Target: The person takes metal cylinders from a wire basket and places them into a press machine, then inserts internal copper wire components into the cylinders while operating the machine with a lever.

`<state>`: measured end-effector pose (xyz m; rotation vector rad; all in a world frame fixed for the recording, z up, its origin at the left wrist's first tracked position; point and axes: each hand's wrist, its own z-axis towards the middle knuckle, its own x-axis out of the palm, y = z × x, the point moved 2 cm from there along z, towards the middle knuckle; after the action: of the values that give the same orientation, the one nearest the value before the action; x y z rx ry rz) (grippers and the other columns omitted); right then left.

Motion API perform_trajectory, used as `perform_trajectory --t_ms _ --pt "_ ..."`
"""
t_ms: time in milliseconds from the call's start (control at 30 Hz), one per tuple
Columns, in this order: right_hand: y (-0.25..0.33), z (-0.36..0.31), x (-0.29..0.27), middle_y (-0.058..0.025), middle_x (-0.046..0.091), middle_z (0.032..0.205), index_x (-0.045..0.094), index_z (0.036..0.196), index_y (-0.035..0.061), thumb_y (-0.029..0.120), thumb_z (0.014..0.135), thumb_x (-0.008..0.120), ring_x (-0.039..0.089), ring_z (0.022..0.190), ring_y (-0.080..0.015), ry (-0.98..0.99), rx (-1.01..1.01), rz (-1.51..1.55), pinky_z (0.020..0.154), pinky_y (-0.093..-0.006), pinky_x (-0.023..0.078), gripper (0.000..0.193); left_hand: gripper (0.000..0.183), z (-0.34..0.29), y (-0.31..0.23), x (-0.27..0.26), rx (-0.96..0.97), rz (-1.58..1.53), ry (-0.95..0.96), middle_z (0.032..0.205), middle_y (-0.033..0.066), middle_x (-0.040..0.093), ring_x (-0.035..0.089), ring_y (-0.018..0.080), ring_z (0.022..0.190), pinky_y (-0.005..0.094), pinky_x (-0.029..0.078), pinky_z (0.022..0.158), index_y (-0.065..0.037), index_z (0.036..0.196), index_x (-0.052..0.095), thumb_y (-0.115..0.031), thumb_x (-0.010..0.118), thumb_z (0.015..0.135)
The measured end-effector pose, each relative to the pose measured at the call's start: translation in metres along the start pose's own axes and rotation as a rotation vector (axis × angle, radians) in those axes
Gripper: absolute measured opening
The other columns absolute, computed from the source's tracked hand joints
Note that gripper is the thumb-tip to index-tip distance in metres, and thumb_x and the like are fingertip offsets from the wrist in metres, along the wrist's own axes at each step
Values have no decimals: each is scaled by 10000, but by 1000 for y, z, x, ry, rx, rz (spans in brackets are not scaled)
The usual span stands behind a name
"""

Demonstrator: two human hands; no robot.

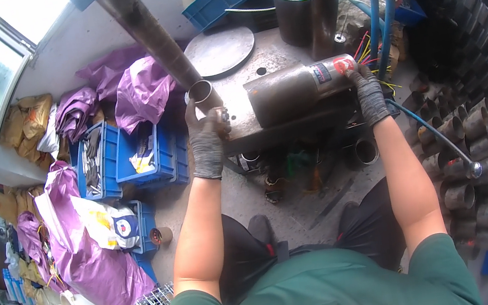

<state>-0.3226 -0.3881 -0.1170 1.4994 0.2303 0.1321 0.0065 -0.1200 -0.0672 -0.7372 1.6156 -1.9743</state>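
Observation:
Both my hands wear grey knit gloves. My left hand [207, 140] is closed around a short open-ended metal tube [204, 93] at the left edge of the metal worktable [234, 84]. A small metal fitting [223, 115] shows by its thumb. My right hand [369, 94] grips the right end of a cylinder with a red and dark label [333, 71]. That labelled cylinder adjoins a wider dark metal cylinder [283, 95] lying along the table's front; whether they are joined I cannot tell. The right fingertips are partly hidden behind the labelled end.
Two upright metal posts [144, 31] [325, 1] rise from the table. A round plate [220, 52] and black bucket [294, 12] stand behind. Blue crates [101, 164] and purple sacks [80, 240] fill the left; stacked metal tubes [476, 143] and a blue hose [425, 122] are at right.

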Motion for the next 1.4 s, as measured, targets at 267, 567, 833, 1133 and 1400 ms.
perform_trajectory --t_ms 267,567,833,1133,1400 --pt "1 10 -4 -101 714 1190 694 1282 14 317 987 702 616 1109 -223 41 58 251 1030 -361 456 424 401 -10 4 -9 424 1440 94 1153 107 713 640 310 1179 504 420 1079 -189 1273 653 -141 677 876" --pt "8 -6 -11 -104 749 1065 735 1181 -8 284 909 825 686 960 -218 -27 85 248 890 -364 550 409 407 -48 15 66 348 702 12 1065 207 647 664 370 944 454 569 868 -23 1267 596 -130 713 892" --pt "78 -46 -24 -66 735 991 730 1100 0 237 964 799 670 877 -161 -177 -214 103 830 -331 562 282 472 -69 11 86 15 550 40 1154 253 629 668 368 1067 437 551 957 46 1302 532 -117 710 897" --pt "189 -79 51 -26 724 928 727 1097 13 173 974 794 620 868 -107 31 -579 -208 819 -289 519 213 582 -76 41 107 -379 71 89 1206 293 632 677 367 1055 422 568 937 45 1407 387 -73 647 899" --pt "227 -96 140 -49 730 1034 736 1055 41 80 912 826 682 996 -188 395 -880 -321 951 -368 546 173 303 -85 42 110 -968 -433 71 903 156 627 648 231 784 362 546 676 -30 1238 560 -214 608 1001"
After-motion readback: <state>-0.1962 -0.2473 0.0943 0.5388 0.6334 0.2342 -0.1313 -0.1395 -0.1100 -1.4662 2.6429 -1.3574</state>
